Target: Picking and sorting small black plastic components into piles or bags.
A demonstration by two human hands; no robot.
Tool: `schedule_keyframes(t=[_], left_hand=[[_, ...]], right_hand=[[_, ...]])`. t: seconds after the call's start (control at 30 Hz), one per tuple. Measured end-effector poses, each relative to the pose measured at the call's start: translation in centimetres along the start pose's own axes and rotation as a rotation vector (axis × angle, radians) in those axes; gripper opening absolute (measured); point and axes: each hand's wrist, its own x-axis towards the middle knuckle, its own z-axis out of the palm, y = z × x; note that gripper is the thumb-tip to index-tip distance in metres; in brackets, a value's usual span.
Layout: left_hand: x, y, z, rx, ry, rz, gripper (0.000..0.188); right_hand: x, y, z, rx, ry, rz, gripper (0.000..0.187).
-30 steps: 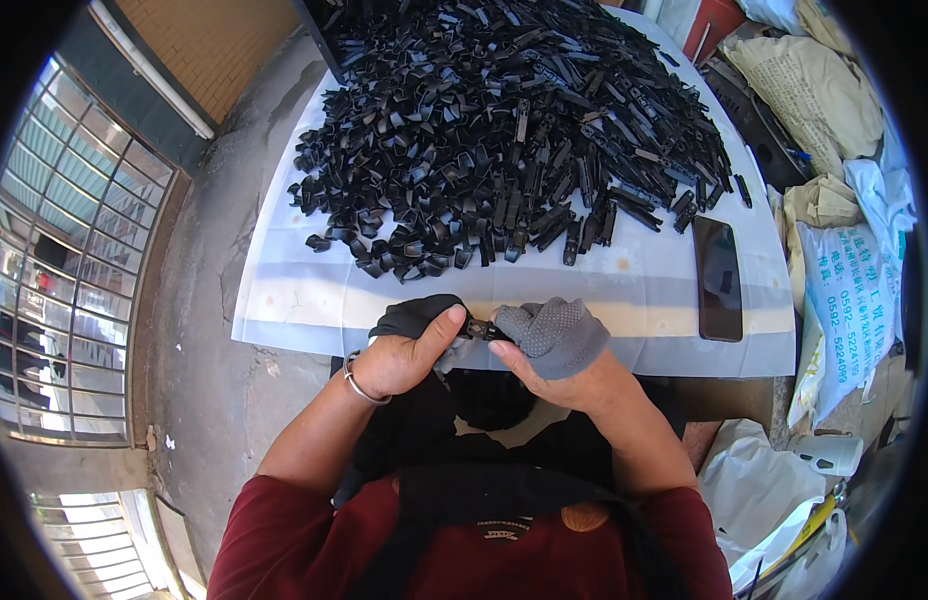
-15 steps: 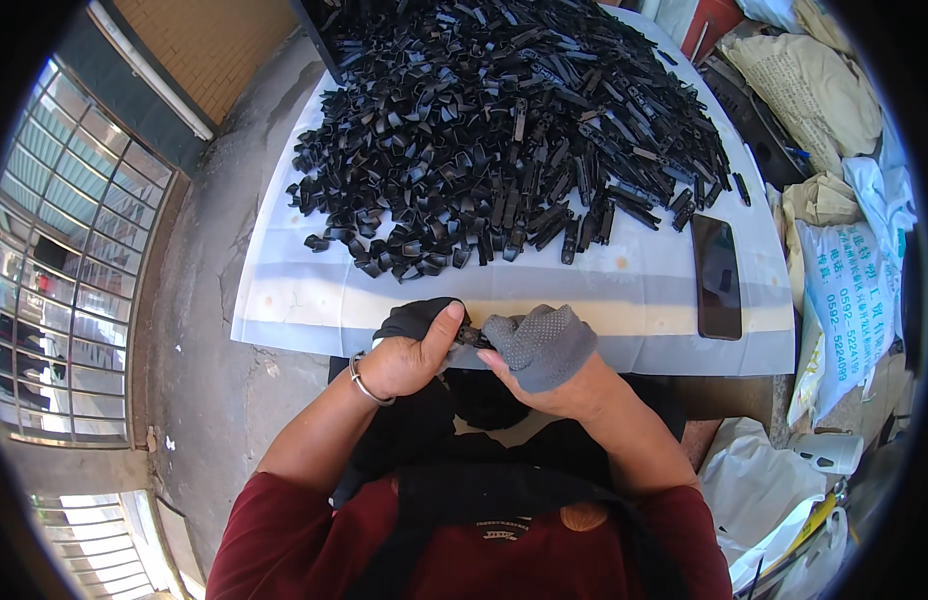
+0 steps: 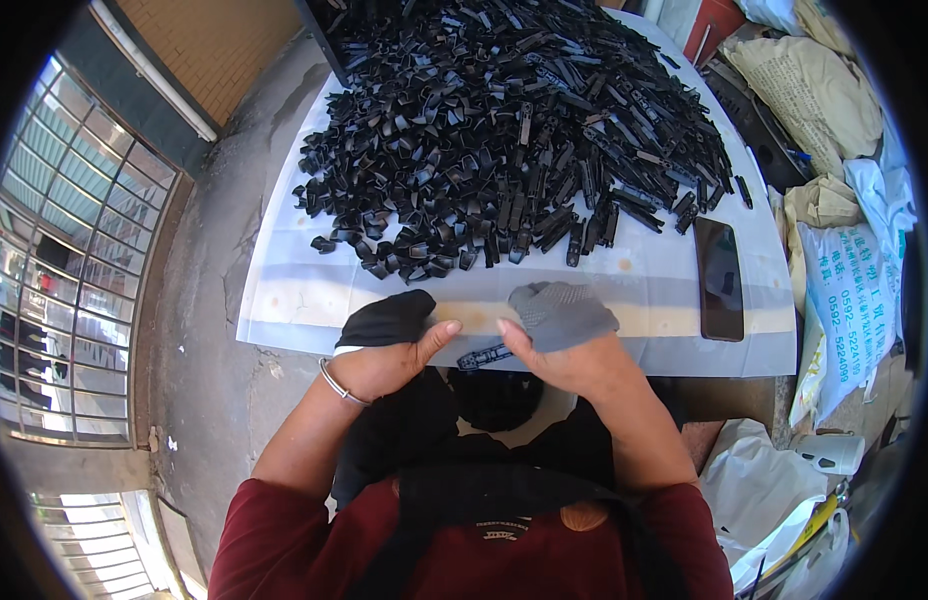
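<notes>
A slim black plastic part (image 3: 484, 358) is at the table's near edge, below the gap between my hands; whether it lies there or is dropping I cannot tell. My left hand (image 3: 389, 335), in a black glove with the thumb bare, is apart from it with the thumb stretched out. On the other side, my right hand (image 3: 562, 328) wears a grey dotted glove with a bare thumb, its thumb beside the part's right end. Nothing shows in either hand's grasp. Beyond them spreads a large pile of black plastic parts (image 3: 464, 150), short curved pieces at left and long strips at right.
A white sheet covers the table (image 3: 314, 305). A dark phone (image 3: 719, 280) lies at its right side. Sacks (image 3: 804, 100) and plastic bags (image 3: 759, 485) crowd the floor on the right. A barred window (image 3: 69, 250) stands at far left.
My hands were together around a black part; now they have parted left and right. The part is away from my left hand, lower near the table edge.
</notes>
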Motion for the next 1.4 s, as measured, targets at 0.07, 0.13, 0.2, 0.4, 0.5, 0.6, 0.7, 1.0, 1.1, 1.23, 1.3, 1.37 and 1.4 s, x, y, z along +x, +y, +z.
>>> schedule_keyframes(t=[0.07,0.13,0.2,0.4,0.5,0.6,0.7,1.0,1.1,1.23,1.3,1.37,1.4], left_hand=[[0.8,-0.8,0.5,0.136,0.292,-0.156,0.042],[2.0,-1.7,1.3,0.136,0.340,-0.090,0.037],[2.9,-1.6,1.8,0.162,0.349,-0.057,0.029],[2.6,-0.7,3.3,0.185,0.344,0.031,0.020],[2.4,-0.7,3.5,0.167,0.373,0.077,0.018],[2.3,-1.4,3.7,0.173,0.413,0.125,0.018],[2.4,-2.1,4.0,0.151,0.457,0.100,0.019],[2.0,-2.0,2.2,0.044,0.416,-0.116,0.017],[0.9,-2.7,2.7,-0.168,0.367,-0.184,0.013],[-0.1,0.7,1.8,-0.600,0.132,-0.271,0.011],[-0.2,1.0,2.5,-0.692,0.052,-0.198,0.012],[0.0,1.5,2.6,-0.726,-0.160,-0.153,0.018],[0.3,1.0,3.3,-0.504,-0.081,0.045,0.023]], right_hand=[[0.9,2.0,-0.3,-0.176,0.349,0.109,0.020],[1.9,4.6,0.2,-0.283,0.401,0.125,0.020],[2.1,5.2,0.4,-0.392,0.459,0.141,0.021],[1.1,4.6,0.2,-0.300,0.184,-0.042,0.026],[0.6,4.5,-0.3,-0.237,0.251,-0.072,0.027],[0.6,3.9,-0.1,-0.215,0.395,-0.143,0.024],[0.7,2.5,-0.3,-0.251,0.272,-0.086,0.020],[0.0,1.9,1.4,-0.254,0.191,0.022,0.015],[0.2,1.6,1.2,-0.228,0.164,-0.017,0.018],[-0.6,0.1,1.1,0.276,0.281,0.004,0.023],[-0.7,-0.2,1.4,0.276,0.255,-0.024,0.025],[-0.7,-0.1,2.0,0.089,0.287,-0.059,0.024],[-0.5,0.1,1.7,0.088,0.288,-0.060,0.024]])
